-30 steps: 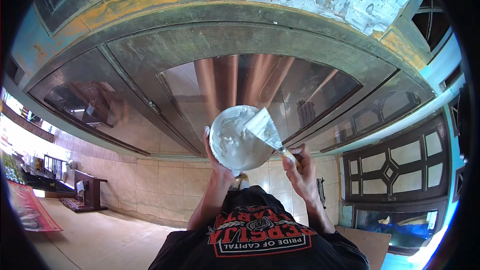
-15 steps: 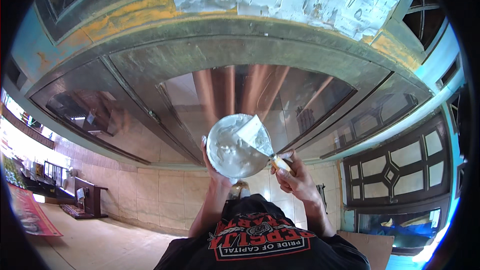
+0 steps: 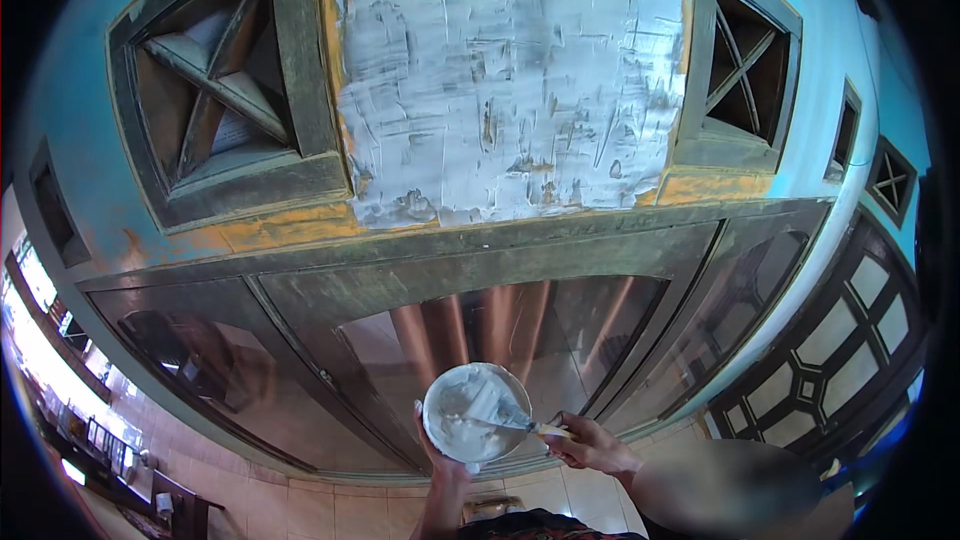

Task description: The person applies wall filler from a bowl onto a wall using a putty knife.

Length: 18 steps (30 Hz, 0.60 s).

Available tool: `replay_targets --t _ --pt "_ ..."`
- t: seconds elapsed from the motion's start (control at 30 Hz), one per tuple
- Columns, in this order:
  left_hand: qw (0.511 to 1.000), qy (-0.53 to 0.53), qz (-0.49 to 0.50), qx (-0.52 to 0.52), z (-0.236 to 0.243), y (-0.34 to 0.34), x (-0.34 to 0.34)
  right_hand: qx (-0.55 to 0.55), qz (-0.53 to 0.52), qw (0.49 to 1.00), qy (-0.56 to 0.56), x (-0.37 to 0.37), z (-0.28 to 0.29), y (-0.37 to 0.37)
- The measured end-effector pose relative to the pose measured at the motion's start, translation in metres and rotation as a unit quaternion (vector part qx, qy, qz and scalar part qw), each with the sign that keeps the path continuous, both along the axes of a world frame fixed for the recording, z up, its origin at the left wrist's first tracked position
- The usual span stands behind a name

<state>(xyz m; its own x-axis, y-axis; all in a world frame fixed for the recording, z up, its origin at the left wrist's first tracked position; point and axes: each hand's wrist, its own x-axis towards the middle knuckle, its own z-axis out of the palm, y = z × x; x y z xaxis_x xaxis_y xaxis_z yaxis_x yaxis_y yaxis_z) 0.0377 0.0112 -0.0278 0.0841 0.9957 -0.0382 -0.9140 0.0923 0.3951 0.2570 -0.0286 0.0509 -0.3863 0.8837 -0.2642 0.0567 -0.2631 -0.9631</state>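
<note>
At the bottom centre my left hand (image 3: 440, 458) grips a round white container (image 3: 455, 435) filled with smooth off-white paste. My right hand (image 3: 585, 448) is closed on the light handle of a putty knife (image 3: 545, 430), whose coated blade (image 3: 497, 405) lies over the paste inside the container. Beyond both hands stands a dark wooden, glazed door (image 3: 500, 260) with pinkish curtains behind the glass. Above it a wall patch (image 3: 510, 80) is covered in rough grey-white compound with yellow-orange edges.
Lattice openings (image 3: 210, 80) flank the patch in the turquoise wall (image 3: 80, 190). A second dark paned door (image 3: 840, 370) is at the right. At the lower left are dark furniture (image 3: 160, 490) and a bright opening. A tiled floor (image 3: 330, 505) shows below the door.
The view has tilted up, showing more of the coated wall. The container and both hands sit lower in the picture, and the knife's blade has moved down into the paste.
</note>
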Motion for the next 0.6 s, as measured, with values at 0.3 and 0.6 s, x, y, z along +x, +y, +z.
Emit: replay_targets --t 0.3,0.6 --pt "0.999 -0.048 -0.023 -0.006 -0.006 0.011 -0.001 -0.005 -0.024 0.996 0.089 0.008 0.001 -0.003" --pt "0.995 -0.063 -0.067 0.039 0.023 0.01 0.004 0.291 -0.101 0.945 0.112 -0.004 0.131 0.017"
